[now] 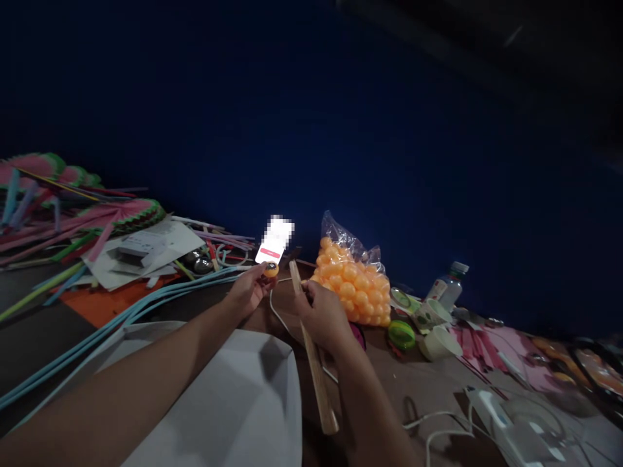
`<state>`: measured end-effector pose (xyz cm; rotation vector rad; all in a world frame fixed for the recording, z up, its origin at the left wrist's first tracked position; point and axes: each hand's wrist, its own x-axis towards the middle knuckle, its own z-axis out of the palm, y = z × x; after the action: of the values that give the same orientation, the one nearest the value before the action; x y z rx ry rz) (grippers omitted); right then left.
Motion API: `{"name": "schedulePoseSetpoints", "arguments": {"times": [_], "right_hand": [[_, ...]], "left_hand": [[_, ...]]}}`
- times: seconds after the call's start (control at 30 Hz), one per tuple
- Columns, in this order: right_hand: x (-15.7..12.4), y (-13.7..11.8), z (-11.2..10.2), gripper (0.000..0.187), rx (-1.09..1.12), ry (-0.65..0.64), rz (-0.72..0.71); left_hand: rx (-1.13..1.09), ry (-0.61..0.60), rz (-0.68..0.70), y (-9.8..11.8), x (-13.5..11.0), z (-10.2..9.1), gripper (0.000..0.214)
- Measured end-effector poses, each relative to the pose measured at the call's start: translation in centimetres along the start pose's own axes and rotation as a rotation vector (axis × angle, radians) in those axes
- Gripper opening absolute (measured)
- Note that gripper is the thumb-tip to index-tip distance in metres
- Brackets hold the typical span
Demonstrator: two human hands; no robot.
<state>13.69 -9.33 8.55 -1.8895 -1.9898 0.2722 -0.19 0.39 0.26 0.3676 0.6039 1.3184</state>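
My left hand [248, 290] is closed, pinching a small orange ball [271, 272] with a dark shiny patch on top. Fingers of my right hand [325, 314] wrap round a long flat wooden stick [316, 376], which slants from above the hand down toward me. Just beyond the ball, a phone [273, 241] with a lit, blurred screen stands propped up. Beside my right hand sits a clear plastic bag of orange balls [353, 285]. Under my left forearm is a white tray or box lid [228, 395].
Pink and green paper fans [121, 214] and light-blue strips [160, 295] lie at left. Toward the right are a green round object [402, 335], paper cups [440, 344], a bottle [448, 285], pink paper [506, 350] and a white power strip [511, 428] with cables. A dark blue wall [292, 117] rises behind.
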Motion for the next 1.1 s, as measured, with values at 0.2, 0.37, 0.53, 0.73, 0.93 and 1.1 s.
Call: {"name": "schedulePoseSetpoints", "arguments": {"times": [0.2, 0.37, 0.53, 0.73, 0.93, 1.1], "right_hand": [[0.1, 0.7, 0.7, 0.031, -0.362, -0.116, 0.174], [0.4, 0.7, 3.1, 0.037, -0.438, -0.193, 0.111], [0.2, 1.1, 1.6, 0.032, -0.46, -0.238, 0.087], [-0.6, 3.5, -4.5, 0.026, -0.44, -0.131, 0.183], [-1.2, 6.4, -5.5, 0.013, -0.46, -0.2, 0.28], [-1.5, 7.9, -2.7, 0.016, -0.404, -0.223, 0.192]], "left_hand": [[0.036, 0.073, -0.02, 0.0, 0.3, -0.2, 0.012], [0.046, 0.047, -0.027, 0.0, 0.4, -0.6, 0.012], [0.038, 0.069, -0.029, -0.1, 0.5, -0.5, 0.012], [0.056, 0.064, -0.023, -0.4, 0.6, -0.6, 0.009], [0.092, 0.072, -0.029, -0.2, 0.2, -0.4, 0.006], [0.12, 0.041, -0.035, -0.1, -0.1, -0.3, 0.009]]}}
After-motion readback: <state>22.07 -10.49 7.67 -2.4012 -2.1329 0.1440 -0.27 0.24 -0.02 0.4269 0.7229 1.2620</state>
